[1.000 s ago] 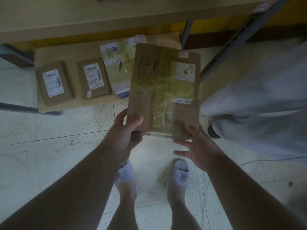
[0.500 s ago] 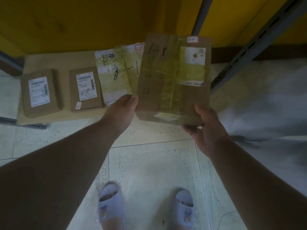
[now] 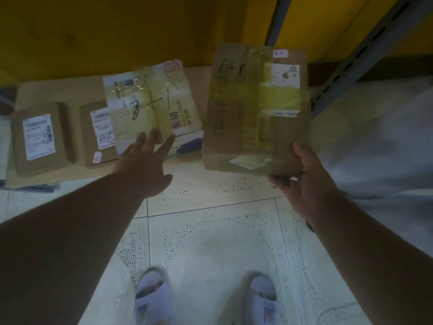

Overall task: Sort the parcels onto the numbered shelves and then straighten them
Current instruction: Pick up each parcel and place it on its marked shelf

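A: shelf state?
B: low shelf board [image 3: 58,90] carries three parcels in a row; white taped parcel [image 3: 152,106] marked "8-1" overlaps the middle brown box [image 3: 99,134]; left brown box [image 3: 41,134] sits apart.
A: held item?
B: brown taped parcel [image 3: 255,106] marked "1-8", held above the floor just right of the white one; right hand [image 3: 302,181] grips its near corner, thumb on top.
A: left hand?
B: left hand [image 3: 145,163] with fingers spread flat; tips probably touching the white parcel's near edge, blurry.

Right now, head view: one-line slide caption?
Right hand holds taped box; open left hand reaches toward parcel on low shelf.
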A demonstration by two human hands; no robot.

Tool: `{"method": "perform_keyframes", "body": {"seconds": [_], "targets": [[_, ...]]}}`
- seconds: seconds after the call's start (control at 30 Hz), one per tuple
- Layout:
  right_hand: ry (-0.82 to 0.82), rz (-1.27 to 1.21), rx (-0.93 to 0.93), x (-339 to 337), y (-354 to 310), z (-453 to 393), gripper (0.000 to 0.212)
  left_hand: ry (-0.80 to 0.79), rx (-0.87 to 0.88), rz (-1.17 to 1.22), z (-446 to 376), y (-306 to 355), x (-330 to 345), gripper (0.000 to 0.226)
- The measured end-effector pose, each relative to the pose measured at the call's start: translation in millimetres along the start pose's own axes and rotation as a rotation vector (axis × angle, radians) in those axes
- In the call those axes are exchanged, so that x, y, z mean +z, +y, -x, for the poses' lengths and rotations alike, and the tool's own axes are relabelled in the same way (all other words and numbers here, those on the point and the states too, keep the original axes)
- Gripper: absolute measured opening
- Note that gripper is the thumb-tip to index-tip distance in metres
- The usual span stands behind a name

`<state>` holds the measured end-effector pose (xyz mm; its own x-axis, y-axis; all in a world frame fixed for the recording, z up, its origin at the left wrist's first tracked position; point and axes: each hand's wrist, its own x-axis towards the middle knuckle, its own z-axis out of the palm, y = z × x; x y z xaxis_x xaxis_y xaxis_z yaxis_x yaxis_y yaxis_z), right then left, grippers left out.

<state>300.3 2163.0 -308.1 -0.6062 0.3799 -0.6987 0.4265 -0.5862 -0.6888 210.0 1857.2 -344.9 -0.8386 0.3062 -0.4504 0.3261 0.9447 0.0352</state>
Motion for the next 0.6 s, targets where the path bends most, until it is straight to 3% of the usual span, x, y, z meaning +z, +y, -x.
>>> {"method": "perform_keyframes", "body": {"seconds": [0.23, 0.43, 0.6], "targets": [[0.048, 0.239, -0.038, 20, 16, -14, 0.036, 0.025, 0.033, 0.108, 9, -23, -11, 0.093], [0.029, 0.295, -0.053, 38, 26, -54, 0.023, 0.074, 0.028, 0.063, 9, -34, 4, 0.1], [0.117, 0.649, -0.143, 66, 38, -79, 0.027, 0.118, 0.023, 0.057, 8, -26, 3, 0.095]]}}
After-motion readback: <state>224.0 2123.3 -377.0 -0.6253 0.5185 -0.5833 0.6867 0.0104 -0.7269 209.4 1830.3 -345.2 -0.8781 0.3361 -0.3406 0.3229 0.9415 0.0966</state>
